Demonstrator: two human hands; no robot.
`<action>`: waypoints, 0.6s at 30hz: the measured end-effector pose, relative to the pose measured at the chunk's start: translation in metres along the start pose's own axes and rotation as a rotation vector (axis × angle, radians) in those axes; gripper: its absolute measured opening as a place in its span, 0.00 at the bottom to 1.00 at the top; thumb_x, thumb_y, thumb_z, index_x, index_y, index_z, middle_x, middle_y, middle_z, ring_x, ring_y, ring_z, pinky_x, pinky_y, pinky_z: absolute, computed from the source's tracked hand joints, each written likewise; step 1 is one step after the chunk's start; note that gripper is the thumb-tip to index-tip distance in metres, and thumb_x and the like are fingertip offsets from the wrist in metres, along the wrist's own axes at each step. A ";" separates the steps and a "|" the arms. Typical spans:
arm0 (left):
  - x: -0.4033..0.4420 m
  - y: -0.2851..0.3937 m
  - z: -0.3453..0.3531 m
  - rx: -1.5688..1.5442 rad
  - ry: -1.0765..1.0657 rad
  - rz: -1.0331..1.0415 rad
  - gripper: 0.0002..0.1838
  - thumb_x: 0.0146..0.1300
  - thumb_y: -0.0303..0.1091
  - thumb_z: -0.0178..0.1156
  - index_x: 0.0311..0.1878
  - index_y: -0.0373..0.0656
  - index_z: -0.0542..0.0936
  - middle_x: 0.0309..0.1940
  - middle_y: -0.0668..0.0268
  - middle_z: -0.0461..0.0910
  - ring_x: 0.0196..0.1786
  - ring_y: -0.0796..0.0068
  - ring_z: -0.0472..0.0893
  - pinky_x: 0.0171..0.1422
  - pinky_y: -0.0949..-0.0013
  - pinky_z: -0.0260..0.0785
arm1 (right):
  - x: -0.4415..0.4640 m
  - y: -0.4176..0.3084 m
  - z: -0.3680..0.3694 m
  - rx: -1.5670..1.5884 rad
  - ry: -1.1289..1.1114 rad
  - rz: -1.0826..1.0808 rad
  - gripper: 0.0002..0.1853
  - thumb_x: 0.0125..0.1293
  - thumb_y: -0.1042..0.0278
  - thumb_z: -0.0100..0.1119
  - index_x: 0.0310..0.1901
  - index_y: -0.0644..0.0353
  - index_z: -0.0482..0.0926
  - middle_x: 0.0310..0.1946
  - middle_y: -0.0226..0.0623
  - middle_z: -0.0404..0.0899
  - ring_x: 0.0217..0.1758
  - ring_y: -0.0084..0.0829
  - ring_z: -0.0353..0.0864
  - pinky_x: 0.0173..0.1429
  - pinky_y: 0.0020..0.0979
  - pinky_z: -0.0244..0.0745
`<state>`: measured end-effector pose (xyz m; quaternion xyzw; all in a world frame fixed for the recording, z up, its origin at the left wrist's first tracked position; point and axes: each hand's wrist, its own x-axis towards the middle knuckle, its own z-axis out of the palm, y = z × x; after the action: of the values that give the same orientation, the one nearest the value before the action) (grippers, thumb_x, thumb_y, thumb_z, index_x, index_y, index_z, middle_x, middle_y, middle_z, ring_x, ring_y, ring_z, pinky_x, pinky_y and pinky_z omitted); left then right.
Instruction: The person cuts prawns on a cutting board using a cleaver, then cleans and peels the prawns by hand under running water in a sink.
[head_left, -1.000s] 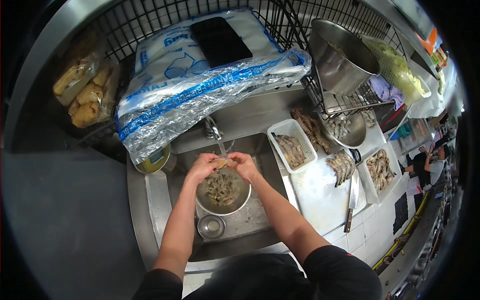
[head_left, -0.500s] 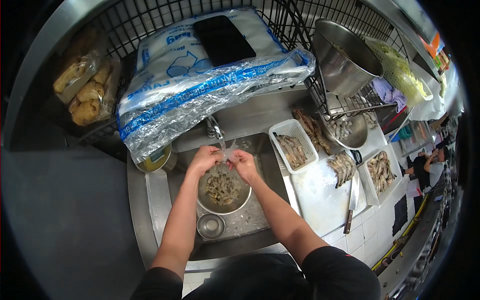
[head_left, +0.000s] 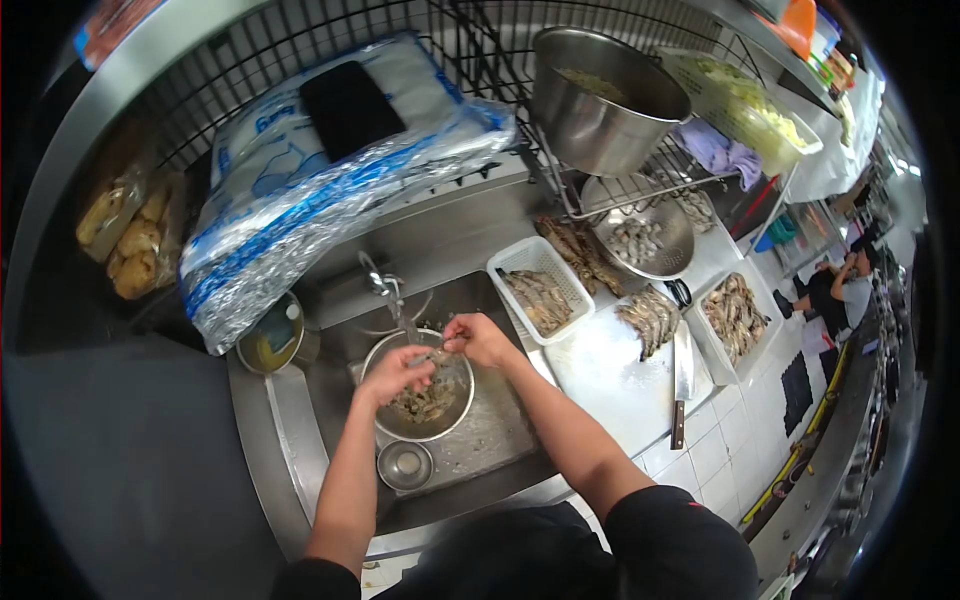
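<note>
A metal bowl (head_left: 469, 398) stands in the sink (head_left: 505, 410), holding a heap of small greyish-brown pieces (head_left: 422, 404) in water that I cannot name. Over its left part is my left hand (head_left: 398, 374), fingers loosely spread and slightly blurred. My right hand (head_left: 480, 340) is above the bowl's right rim, thumb and fingers pinched together; what is between them is too small to make out. Behind the hands, water runs from the faucet (head_left: 378, 284) toward the bowl. A small metal bowl (head_left: 405, 483) sits in front of the large one.
To the right are a white basket of shrimp (head_left: 540, 300), a cutting board (head_left: 610, 390) with shrimp (head_left: 650, 318), a knife (head_left: 683, 375), a shrimp tray (head_left: 735, 315) and a colander (head_left: 675, 250). A rack above bears plastic bags (head_left: 270, 170), a phone (head_left: 350, 110) and a pot (head_left: 605, 125). Someone sits far right (head_left: 845, 295).
My hands have come down from the faucet and apart. The clear, whitish piece stretched between them no longer shows there. The view has shifted, moving the scene leftward.
</note>
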<state>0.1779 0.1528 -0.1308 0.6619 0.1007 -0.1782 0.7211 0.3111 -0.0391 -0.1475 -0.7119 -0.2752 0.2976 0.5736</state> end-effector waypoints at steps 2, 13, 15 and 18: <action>0.013 -0.007 0.036 0.005 0.029 0.037 0.20 0.70 0.33 0.61 0.62 0.34 0.74 0.36 0.66 0.82 0.37 0.77 0.82 0.38 0.74 0.75 | -0.017 -0.016 -0.030 -0.008 -0.012 0.004 0.07 0.58 0.80 0.68 0.38 0.65 0.81 0.31 0.35 0.84 0.35 0.24 0.80 0.44 0.29 0.77; 0.191 0.059 0.173 -0.263 0.326 -0.095 0.14 0.73 0.29 0.54 0.55 0.28 0.73 0.45 0.55 0.81 0.43 0.60 0.85 0.51 0.64 0.81 | 0.000 -0.028 -0.200 -0.476 0.620 -0.119 0.13 0.59 0.74 0.65 0.46 0.65 0.82 0.37 0.43 0.86 0.42 0.34 0.86 0.49 0.33 0.79; 0.212 0.055 0.170 -0.083 0.318 -0.120 0.15 0.72 0.29 0.55 0.55 0.27 0.72 0.45 0.53 0.81 0.42 0.59 0.86 0.47 0.64 0.82 | -0.026 -0.025 -0.223 -0.435 0.568 -0.044 0.13 0.59 0.73 0.65 0.46 0.65 0.82 0.38 0.45 0.86 0.44 0.36 0.87 0.51 0.34 0.79; 0.228 0.057 0.170 0.163 0.352 -0.164 0.21 0.68 0.27 0.60 0.60 0.25 0.70 0.48 0.45 0.80 0.42 0.53 0.87 0.34 0.59 0.83 | -0.083 0.000 -0.249 -0.340 0.441 -0.013 0.11 0.64 0.67 0.62 0.45 0.62 0.84 0.40 0.47 0.87 0.47 0.38 0.87 0.58 0.36 0.78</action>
<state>0.3933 -0.0407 -0.1474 0.7285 0.2641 -0.1254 0.6196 0.4395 -0.2625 -0.0978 -0.8438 -0.1941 0.0814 0.4937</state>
